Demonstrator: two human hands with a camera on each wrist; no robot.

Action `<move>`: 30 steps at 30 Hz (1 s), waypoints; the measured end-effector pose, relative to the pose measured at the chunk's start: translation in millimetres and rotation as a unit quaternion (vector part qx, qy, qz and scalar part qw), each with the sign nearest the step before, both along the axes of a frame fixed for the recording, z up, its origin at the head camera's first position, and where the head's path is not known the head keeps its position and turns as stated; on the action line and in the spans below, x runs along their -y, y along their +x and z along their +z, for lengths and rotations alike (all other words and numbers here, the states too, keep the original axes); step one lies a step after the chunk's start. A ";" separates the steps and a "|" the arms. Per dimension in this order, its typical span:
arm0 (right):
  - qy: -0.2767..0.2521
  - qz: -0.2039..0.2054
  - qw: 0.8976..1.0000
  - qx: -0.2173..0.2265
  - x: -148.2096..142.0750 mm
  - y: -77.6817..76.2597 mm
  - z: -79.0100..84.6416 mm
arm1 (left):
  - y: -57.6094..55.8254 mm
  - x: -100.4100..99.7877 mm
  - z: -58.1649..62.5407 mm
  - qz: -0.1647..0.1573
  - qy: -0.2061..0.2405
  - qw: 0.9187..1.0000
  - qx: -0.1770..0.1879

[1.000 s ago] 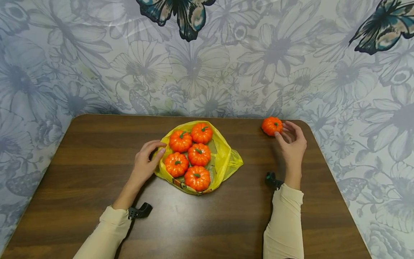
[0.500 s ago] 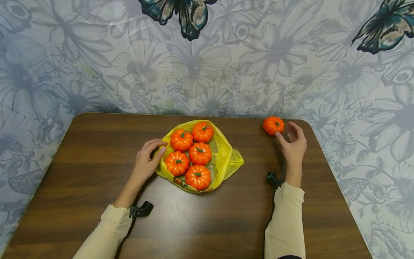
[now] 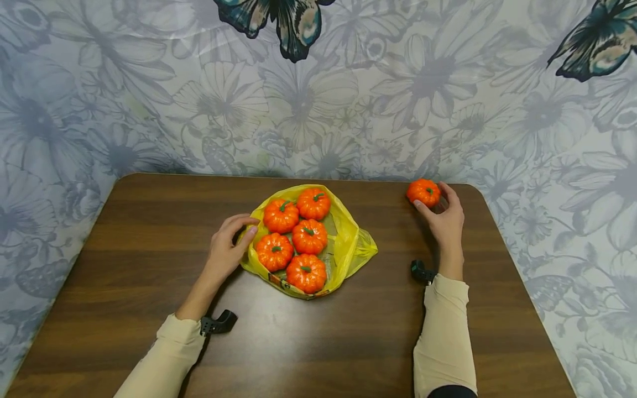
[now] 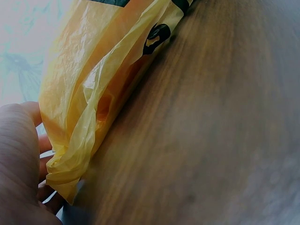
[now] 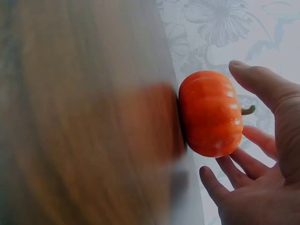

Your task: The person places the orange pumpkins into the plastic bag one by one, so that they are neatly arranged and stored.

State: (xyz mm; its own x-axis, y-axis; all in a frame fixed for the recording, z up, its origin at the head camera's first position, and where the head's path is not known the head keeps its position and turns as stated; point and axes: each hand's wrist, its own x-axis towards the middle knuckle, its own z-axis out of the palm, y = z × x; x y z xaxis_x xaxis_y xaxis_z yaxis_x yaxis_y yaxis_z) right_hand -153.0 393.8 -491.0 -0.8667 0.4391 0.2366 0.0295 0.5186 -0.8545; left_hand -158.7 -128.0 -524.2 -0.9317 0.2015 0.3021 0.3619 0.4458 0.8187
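Note:
A yellow plastic bag [image 3: 343,243] lies spread open on the table, with several small orange pumpkins [image 3: 309,236] in it. At its left rim my left hand [image 3: 226,246] holds the plastic between thumb and curved fingers; the left wrist view shows the crumpled bag [image 4: 77,117] against that hand. One more pumpkin [image 3: 423,192], with a green stem, sits at the far right edge of the table. Around its right side is my right hand [image 3: 445,218], thumb and fingers spread. In the right wrist view the thumb [image 5: 255,77] stands apart from this pumpkin, and some fingers reach behind its lower side.
The brown wooden table [image 3: 318,354] has rounded far corners. Right behind it stands a wall [image 3: 318,127] with pale flower wallpaper and butterflies. Black wrist cameras [image 3: 219,322] sit on both wrists.
My right hand has shifted slightly left, closer around the lone pumpkin, after its fingers drew a little away. The left hand stays at the bag's rim. The head view has shifted slightly.

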 end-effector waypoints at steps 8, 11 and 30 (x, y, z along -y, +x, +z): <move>0.037 0.010 0.999 0.030 -2.4 -3.4 0.6 | 1.4 -0.5 -1.0 -0.002 0.003 1.000 0.006; 0.037 0.013 0.999 0.031 -3.7 -4.1 0.5 | 1.9 -0.8 -0.6 -0.002 0.003 1.000 0.009; 0.017 0.011 1.000 0.023 1.1 -7.6 -2.3 | -1.4 1.2 -0.2 0.005 -0.006 1.000 0.007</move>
